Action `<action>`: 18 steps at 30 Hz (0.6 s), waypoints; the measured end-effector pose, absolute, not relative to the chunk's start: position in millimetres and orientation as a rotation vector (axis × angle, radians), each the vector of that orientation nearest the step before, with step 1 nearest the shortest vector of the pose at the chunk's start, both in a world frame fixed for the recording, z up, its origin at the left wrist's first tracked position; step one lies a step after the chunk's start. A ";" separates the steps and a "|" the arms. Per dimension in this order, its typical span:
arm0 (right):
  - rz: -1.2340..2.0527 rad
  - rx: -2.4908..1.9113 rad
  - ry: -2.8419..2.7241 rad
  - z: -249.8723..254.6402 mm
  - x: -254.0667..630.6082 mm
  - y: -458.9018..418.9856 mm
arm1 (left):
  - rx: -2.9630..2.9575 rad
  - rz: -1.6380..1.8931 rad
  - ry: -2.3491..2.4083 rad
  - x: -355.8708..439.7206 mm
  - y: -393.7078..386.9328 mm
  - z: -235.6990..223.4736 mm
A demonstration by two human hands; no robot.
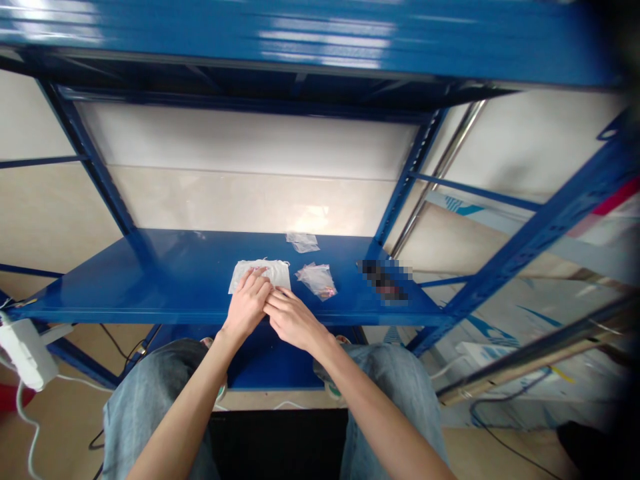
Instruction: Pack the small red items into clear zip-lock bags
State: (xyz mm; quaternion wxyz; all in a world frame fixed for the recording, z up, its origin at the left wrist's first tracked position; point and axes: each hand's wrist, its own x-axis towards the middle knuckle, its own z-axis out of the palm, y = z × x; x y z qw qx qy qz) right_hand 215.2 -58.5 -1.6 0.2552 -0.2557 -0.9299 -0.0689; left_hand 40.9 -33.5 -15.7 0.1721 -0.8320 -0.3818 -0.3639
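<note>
A white drawstring pouch (281, 270) lies flat near the front of the blue shelf, with a small pinkish patch showing on it. My left hand (248, 301) rests over its front part, fingers bent and close together. From the right, my right hand (293, 319) meets it, its fingers curled against the left fingertips. Whatever is between the fingers is hidden. Just right of the pouch is a clear zip bag (316, 279) with small reddish pieces at its lower corner. Behind that sits another clear plastic bag (303, 242).
The blue shelf board (185, 267) has an upper shelf beam (320, 40) above it and upright posts at its sides. A pixelated dark object (385, 281) lies at the right. A white power strip (29, 353) with cables hangs at the left.
</note>
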 end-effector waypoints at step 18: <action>-0.054 -1.242 -2.146 -12.1 197.3 76.0 | -2.079 -1.663 -1.455 37.5 -31.3 -11.5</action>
